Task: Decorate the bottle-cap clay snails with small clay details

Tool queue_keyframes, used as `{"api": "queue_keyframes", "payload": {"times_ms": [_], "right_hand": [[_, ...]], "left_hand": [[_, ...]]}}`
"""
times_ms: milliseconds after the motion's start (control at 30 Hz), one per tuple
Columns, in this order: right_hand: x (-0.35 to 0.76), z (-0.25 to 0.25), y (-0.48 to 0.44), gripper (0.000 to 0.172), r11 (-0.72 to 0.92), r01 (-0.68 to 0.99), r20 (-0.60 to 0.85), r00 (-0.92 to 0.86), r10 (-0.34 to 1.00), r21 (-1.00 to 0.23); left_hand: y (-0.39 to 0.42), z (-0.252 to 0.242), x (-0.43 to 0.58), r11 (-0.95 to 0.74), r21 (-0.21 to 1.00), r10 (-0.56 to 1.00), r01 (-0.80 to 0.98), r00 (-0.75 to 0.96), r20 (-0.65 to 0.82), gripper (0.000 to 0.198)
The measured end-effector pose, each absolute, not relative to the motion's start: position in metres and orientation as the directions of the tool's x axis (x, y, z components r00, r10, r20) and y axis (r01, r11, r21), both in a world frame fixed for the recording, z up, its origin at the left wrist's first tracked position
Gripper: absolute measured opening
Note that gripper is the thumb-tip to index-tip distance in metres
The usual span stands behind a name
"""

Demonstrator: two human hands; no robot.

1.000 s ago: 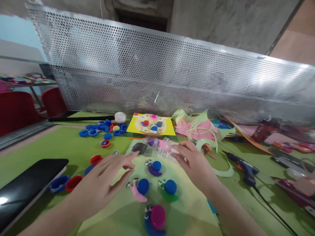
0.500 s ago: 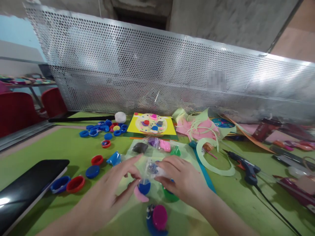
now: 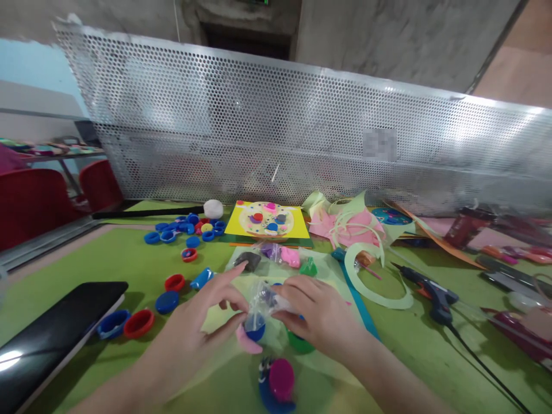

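A small clear plastic bag [image 3: 261,298] with small dark and whitish bits inside hangs between my hands. My left hand [image 3: 207,313] pinches its left edge between thumb and a finger, the index finger stretched out. My right hand [image 3: 317,313] is closed around its other side. Under the bag lie a blue bottle cap [image 3: 256,328] and a curved pink clay piece [image 3: 248,340]. A green cap [image 3: 301,341] is partly hidden by my right hand. Nearest me sits a blue clay snail shape with a magenta cap [image 3: 282,379] and googly eyes.
Left are a black phone [image 3: 56,339], red caps [image 3: 138,323] and blue caps [image 3: 167,302]. Bagged clay [image 3: 290,256] lies beyond my hands, a decorated yellow card [image 3: 235,225] farther back. A glue gun [image 3: 431,290] and its cord lie right. A perforated metal panel [image 3: 302,132] rises behind.
The view has shifted slightly. My left index finger has stretched farther forward, and the bag hangs a little lower over the blue cap. Both hands keep their hold.
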State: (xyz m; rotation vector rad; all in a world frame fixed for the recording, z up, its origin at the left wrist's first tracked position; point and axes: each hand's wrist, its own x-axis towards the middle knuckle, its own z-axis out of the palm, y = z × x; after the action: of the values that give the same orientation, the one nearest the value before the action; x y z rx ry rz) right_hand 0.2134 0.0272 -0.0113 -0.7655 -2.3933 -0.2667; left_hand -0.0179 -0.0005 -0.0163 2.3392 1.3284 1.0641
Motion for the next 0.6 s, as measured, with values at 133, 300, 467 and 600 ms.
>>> {"api": "queue_keyframes", "payload": {"times_ms": [133, 300, 467, 600], "right_hand": [[0.213, -0.01, 0.026, 0.026, 0.812, 0.584, 0.596, -0.656, 0.463, 0.012], [0.212, -0.007, 0.024, 0.027, 0.805, 0.594, 0.616, -0.631, 0.471, -0.007], [0.218, -0.004, 0.031, 0.033, 0.75, 0.656, 0.69, -0.504, 0.52, -0.087], [0.221, -0.004, 0.034, 0.035, 0.736, 0.668, 0.716, -0.461, 0.525, -0.11]], "left_hand": [[-0.004, -0.022, -0.014, -0.562, 0.588, 0.823, 0.582, 0.322, 0.468, 0.061], [-0.005, -0.022, -0.012, -0.488, 0.616, 0.868, 0.618, 0.269, 0.418, 0.062], [0.001, -0.014, -0.015, -0.464, 0.644, 0.874, 0.608, 0.195, 0.445, 0.063], [0.001, -0.012, -0.016, -0.511, 0.611, 0.838, 0.605, 0.193, 0.51, 0.062]]}}
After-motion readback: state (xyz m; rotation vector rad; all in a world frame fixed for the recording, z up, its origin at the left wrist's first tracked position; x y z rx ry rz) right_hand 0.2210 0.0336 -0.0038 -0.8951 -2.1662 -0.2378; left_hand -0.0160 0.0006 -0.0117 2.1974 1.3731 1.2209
